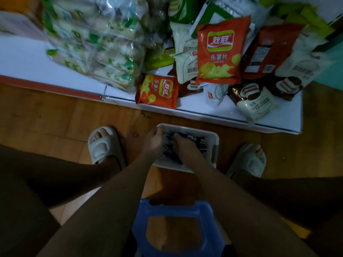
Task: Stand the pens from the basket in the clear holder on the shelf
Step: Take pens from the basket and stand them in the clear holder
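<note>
Inside the white basket (213,143), the right hand (182,145) curls down onto the dark pens (196,142), which lie rightward from its fingers, while the left hand (152,140) grips the basket's near-left rim.

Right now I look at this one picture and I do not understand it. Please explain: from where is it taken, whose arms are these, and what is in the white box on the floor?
There is no machine here. A person wears a camera on the head, and it looks forward and down, so you see that person's own arms, knees and feet in pale slippers.

Both hands reach into a white basket standing on the wooden floor. Dark pens lie in it. The left hand is at the basket's far left corner. The right hand is down among the pens; whether it grips any is too dark to tell.

Beyond the basket is a low white shelf with snack bags, such as orange crisp packets. I see no clear holder here. Below, a blue plastic stool shows between the knees.
</note>
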Available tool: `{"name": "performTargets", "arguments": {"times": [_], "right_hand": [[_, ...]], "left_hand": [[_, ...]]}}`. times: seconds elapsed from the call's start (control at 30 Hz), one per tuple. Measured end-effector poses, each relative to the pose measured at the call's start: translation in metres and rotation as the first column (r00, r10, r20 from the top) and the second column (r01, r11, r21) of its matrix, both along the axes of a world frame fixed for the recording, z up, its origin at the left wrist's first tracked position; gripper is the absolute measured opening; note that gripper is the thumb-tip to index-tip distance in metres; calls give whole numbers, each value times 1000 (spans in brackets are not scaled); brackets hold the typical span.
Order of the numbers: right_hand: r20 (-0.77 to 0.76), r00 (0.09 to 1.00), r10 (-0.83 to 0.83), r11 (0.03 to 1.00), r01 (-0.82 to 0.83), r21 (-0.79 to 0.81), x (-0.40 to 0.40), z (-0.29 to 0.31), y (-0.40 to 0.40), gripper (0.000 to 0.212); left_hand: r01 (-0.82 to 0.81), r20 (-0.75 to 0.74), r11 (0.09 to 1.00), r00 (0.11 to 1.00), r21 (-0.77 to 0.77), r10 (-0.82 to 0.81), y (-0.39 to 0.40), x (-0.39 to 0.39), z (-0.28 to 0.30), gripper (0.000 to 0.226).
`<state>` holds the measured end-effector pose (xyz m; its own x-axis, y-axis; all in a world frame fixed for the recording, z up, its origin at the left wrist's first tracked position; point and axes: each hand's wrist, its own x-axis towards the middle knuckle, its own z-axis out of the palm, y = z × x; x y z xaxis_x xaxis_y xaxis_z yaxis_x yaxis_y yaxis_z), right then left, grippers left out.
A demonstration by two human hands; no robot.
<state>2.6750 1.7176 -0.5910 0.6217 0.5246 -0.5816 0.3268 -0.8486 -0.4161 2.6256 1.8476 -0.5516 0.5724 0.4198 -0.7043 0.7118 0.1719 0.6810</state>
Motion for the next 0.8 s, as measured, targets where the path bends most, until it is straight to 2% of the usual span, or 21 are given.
{"name": "performTargets", "arguments": {"times": [0.03, 0.07, 0.13, 0.17, 0.33, 0.43, 0.5, 0.6, 0.8], "right_hand": [[-20, 996, -82, 995, 83, 50, 2, 5, -1, 52], [-20, 990, -142, 987, 143, 77, 6, 18, -1, 46], [-27, 987, -159, 971, 162, 176, 13, 54, -1, 16], [-20, 985, -174, 964, 174, 201, 17, 68, -2, 7], [-86, 952, -294, 886, 305, 348, 27, 138, 3, 12], [-85, 942, -325, 839, 329, 434, 31, 181, 7, 9], [-114, 941, -319, 784, 329, 526, 35, 215, 8, 18], [-4, 943, -332, 738, 262, 622, 42, 275, 12, 9], [110, 905, -411, 596, 176, 783, 57, 390, 24, 14]], "left_hand": [[0, 21, 1000, 1000, 3, 0, -1, 3, 13, 51], [-6, 54, 1000, 999, 8, 6, -1, 6, 25, 45], [-13, 117, 1000, 993, 25, 10, 1, 11, 50, 37], [-16, 141, 999, 990, 31, 11, 2, 14, 61, 38], [11, 272, 994, 962, 105, -40, 5, 20, 121, 42], [25, 363, 988, 928, 154, -80, 6, 22, 159, 30], [15, 400, 981, 912, 195, -94, 9, 26, 185, 27], [23, 479, 973, 868, 228, -132, 17, 32, 232, 24], [-9, 621, 957, 762, 290, -181, 32, 46, 331, 35]]}}
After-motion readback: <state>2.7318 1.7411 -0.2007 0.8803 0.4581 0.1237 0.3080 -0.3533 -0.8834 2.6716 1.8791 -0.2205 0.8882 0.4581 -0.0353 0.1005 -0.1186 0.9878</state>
